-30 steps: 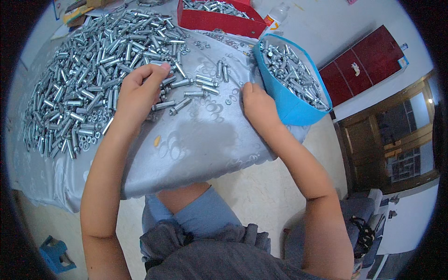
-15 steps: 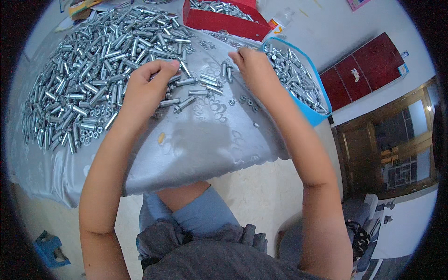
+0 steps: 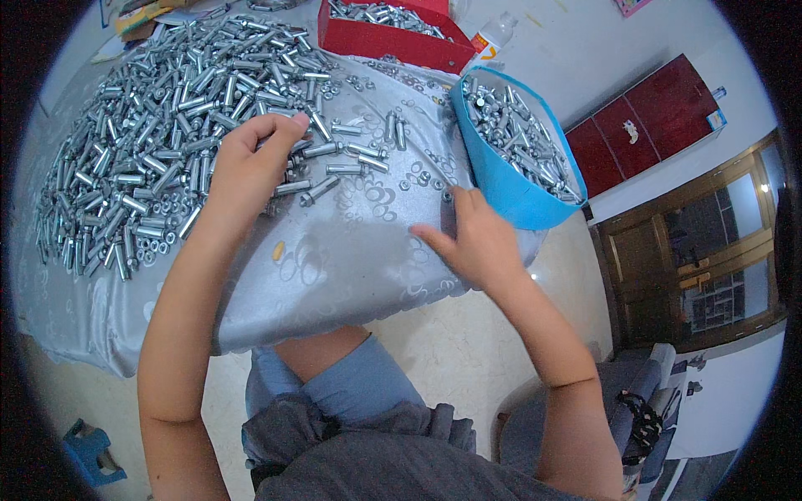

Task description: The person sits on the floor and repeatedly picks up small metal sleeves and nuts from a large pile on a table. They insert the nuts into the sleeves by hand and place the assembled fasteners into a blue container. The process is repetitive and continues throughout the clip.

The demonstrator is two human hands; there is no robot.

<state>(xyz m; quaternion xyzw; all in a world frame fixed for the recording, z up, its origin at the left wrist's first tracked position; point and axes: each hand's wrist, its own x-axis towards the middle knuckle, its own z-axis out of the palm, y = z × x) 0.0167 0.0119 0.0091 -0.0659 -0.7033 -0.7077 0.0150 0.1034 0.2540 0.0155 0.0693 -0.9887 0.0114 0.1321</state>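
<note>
A large heap of shiny sleeved metal bolts [image 3: 180, 125] covers the left of the table. At its right edge, my left hand [image 3: 251, 163] is closed, thumb against the bent fingers; what it holds, if anything, is hidden. Several loose bolts [image 3: 368, 160] lie just right of those fingers, and two more bolts [image 3: 395, 131] lie side by side farther off. My right hand [image 3: 478, 238] is open over the table's near right part, its thumb held apart from the fingers. Its fingertips are at a small group of loose nuts [image 3: 424, 177]. No bolt shows in this hand.
A blue fabric bin [image 3: 510, 192] full of bolts stands at the table's right edge. Behind it are a red box [image 3: 393, 48] with more bolts and a clear bottle [image 3: 494, 37]. A silvery cloth [image 3: 334, 284] covers the table. A small yellowish piece [image 3: 278, 250] lies near the front edge.
My right hand has come nearer and down from beside the two paired bolts to the nuts, and its fingers have opened. My left hand stays nearly in place.
</note>
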